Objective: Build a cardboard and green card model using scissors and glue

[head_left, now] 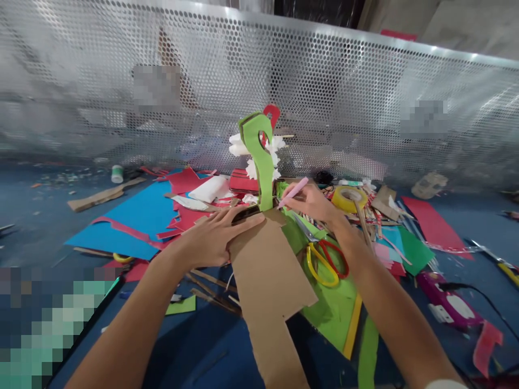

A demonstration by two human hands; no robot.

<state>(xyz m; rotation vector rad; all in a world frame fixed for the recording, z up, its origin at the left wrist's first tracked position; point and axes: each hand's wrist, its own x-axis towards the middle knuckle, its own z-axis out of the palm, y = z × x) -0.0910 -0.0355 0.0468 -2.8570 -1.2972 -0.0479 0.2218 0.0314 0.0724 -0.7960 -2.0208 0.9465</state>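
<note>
My left hand [213, 235] lies flat with fingers stretched out, pressing the upper left edge of a brown cardboard cut-out [270, 281]. A green paper shape [259, 156] curls upright from the cardboard's top, with a red piece and white tufts behind it. My right hand [312, 202] pinches a pink pen [292, 193], its tip at the base of the green shape. Yellow and red scissors [326, 262] lie just right of the cardboard, below my right wrist.
Blue [133, 219], red [430, 221] and green paper sheets lie scattered over the blue surface. A yellow tape roll [348, 199], a purple glue gun [446, 300] with a black cord and a small white bottle [117, 174] lie around. A perforated metal screen [344, 92] closes the far side.
</note>
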